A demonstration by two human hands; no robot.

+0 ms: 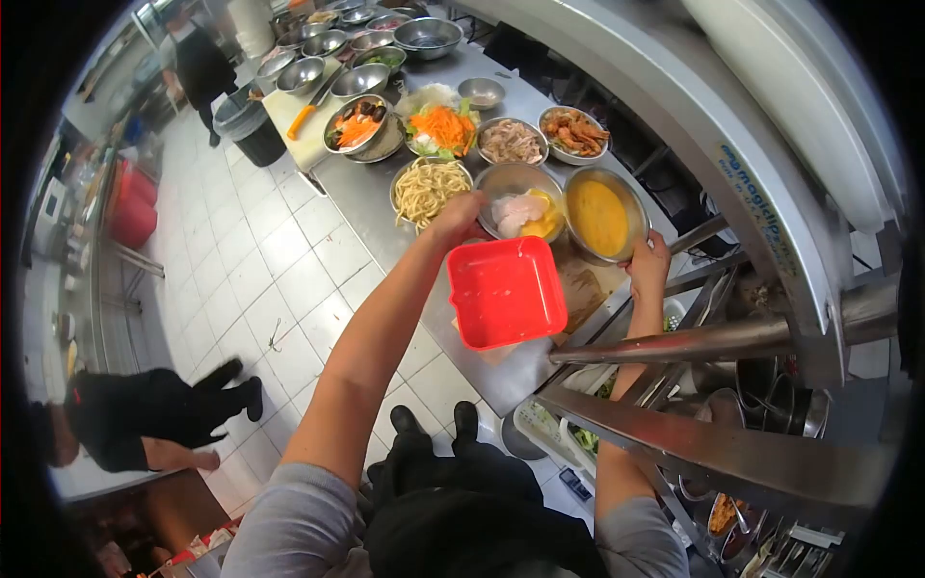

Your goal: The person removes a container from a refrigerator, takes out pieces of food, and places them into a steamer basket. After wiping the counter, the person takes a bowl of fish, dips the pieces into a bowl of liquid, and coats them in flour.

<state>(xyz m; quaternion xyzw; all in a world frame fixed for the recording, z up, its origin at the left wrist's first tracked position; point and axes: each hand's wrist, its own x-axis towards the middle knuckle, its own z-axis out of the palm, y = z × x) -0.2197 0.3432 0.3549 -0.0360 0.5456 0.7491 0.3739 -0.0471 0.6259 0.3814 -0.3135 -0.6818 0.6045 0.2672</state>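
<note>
My left hand [461, 220] is closed at the near left rim of a metal bowl [489, 178] with pale raw meat and yellow egg in it; part of the fingers is hidden. My right hand [647, 258] grips the near right rim of a metal bowl of beaten egg [599, 214]. The two bowls stand side by side. Just below them lies an empty red square container [507, 292]. Left of my left hand is a bowl of noodles [430, 191]. Behind are bowls of sliced meat [512, 142], shredded carrot [441, 125] and shrimp [575, 132].
An orange-handled knife [302, 119] lies on a cutting board [291, 108] at the back left. Steel rails [665, 339] cross on the right. One person [198, 67] stands by a dark bin [252, 130]; another person [135, 419] is at the lower left.
</note>
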